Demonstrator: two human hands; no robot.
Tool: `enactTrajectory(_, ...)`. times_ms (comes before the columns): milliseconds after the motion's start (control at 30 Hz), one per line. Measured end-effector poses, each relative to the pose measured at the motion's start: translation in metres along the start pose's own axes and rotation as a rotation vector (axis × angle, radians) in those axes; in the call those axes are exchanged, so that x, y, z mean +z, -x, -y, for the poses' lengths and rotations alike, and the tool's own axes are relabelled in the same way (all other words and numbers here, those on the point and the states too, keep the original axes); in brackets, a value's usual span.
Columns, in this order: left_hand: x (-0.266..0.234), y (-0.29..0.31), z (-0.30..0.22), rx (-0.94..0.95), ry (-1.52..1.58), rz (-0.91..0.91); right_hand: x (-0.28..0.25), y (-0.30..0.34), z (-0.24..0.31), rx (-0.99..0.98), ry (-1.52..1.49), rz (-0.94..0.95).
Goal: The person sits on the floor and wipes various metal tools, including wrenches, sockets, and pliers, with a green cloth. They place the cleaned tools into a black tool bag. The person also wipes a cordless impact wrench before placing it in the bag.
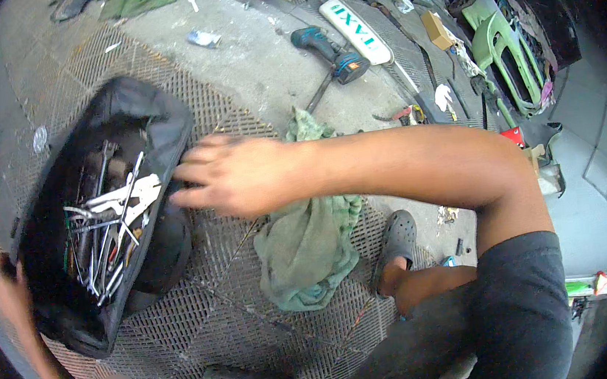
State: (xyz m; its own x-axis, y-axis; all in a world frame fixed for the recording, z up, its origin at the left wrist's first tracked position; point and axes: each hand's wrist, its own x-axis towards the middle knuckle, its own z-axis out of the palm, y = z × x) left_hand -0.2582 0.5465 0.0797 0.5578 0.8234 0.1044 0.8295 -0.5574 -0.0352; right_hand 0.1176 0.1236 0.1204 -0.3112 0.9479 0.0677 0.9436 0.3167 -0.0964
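Note:
A black fabric tool bag (135, 103) gapes on the left, tilted. Inside lie wrenches (103, 166), white-looking locking pliers (137, 194) and several other metal hand tools in a loose heap. My right hand (231, 173) reaches across from the right, its bent fingers closed over the bag's near right rim; the fingertips are partly hidden there. At the bag's opposite side, my left hand (12, 290) rests against the outer edge, smeared and with most fingers hidden. Below my right forearm a crumpled green cloth (306, 252) lies on the floor.
Grey perforated mats (221, 324) cover the floor around my grey clogs (396, 243). Beyond my right arm lie a teal-and-black cordless power tool (334, 54) and a white sign with green lettering (356, 31). Green car body panels (503, 50) stand at the far right, near a pale car panel (590, 174).

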Motion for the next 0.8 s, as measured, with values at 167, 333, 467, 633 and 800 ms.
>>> enactTrajectory(167, -0.040, 0.001, -0.099, 0.019, -0.073, 0.223, 0.013, 0.169, -0.103, 0.643, -0.071, 0.331)
enactTrajectory(333, -0.059, 0.016, -0.258, 0.282, 0.143, 0.271, 0.047, 0.285, -0.184, 0.852, -0.117, 0.423)
enactTrajectory(467, -0.077, 0.060, -0.413, 0.648, 0.052, 0.366, 0.072, 0.289, -0.232, 0.776, -0.152, 0.440)
enactTrajectory(633, -0.068, 0.125, -0.539, 0.937, -0.005, 0.661, 0.143, 0.253, -0.221, 0.611, -0.193, 0.126)
enactTrajectory(800, -0.002, 0.170, -0.564, 0.648, 0.038, 0.894, 0.142, 0.238, -0.232, 0.657, -0.102, -0.046)
